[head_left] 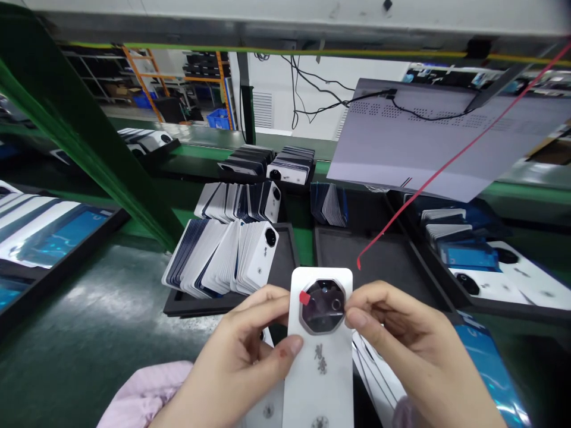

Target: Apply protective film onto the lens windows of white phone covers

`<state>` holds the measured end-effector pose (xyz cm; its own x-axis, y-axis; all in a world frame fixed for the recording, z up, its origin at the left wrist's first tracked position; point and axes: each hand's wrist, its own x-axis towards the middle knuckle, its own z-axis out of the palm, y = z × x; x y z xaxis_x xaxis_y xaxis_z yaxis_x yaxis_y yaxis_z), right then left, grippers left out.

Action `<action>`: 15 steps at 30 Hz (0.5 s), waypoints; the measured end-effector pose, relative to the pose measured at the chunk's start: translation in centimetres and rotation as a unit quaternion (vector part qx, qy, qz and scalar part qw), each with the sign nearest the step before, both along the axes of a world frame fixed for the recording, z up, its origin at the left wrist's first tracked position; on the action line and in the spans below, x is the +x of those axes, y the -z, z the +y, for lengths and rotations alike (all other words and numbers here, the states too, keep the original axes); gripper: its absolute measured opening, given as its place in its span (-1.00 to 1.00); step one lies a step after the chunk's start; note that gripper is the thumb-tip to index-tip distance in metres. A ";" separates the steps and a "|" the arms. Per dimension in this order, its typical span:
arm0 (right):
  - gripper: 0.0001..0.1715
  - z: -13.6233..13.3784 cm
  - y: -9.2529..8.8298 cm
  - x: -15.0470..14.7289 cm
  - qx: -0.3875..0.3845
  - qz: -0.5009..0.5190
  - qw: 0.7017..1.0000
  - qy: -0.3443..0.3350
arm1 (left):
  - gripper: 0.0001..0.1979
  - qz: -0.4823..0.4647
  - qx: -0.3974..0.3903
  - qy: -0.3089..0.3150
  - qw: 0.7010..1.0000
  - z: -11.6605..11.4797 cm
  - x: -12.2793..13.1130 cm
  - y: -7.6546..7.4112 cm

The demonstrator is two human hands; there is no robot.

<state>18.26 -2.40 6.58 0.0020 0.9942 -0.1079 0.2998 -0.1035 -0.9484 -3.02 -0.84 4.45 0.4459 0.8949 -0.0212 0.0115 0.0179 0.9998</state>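
Note:
A white phone back cover (319, 380) stands upright before me, with a dark octagonal camera window (323, 306) near its top. A small red tab (304, 297) sits at the window's upper left. My left hand (250, 351) grips the cover's left edge, thumb in front and fingers behind. At the window's right edge, the thumb and forefinger of my right hand (401, 339) are pinched together, touching the cover; whether a thin film lies between them I cannot tell. Below and behind, more white covers (377, 368) lie partly hidden by my hands.
Rows of covers (223, 255) lean in a black tray (178, 303) at left centre. Another black tray (379, 255) is behind the held cover. A red cord (446, 163) hangs across the right, near a light panel (428, 131). A green post (89, 119) slants at left.

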 end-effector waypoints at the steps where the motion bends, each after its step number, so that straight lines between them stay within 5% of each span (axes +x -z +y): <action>1: -0.74 0.0 -0.1 0.0 -0.008 -0.003 1.000 0.002 | -0.67 0.001 0.002 0.000 1.000 0.0 0.0 0.0; 9: -0.71 0.1 -0.2 0.0 -0.010 0.004 1.000 0.028 | -0.65 -0.002 0.000 0.001 1.000 0.0 -0.1 0.0; 15: -0.77 0.3 0.7 -0.6 0.061 -0.063 0.995 0.050 | -0.68 0.001 0.002 -0.017 1.000 -0.7 0.0 -0.1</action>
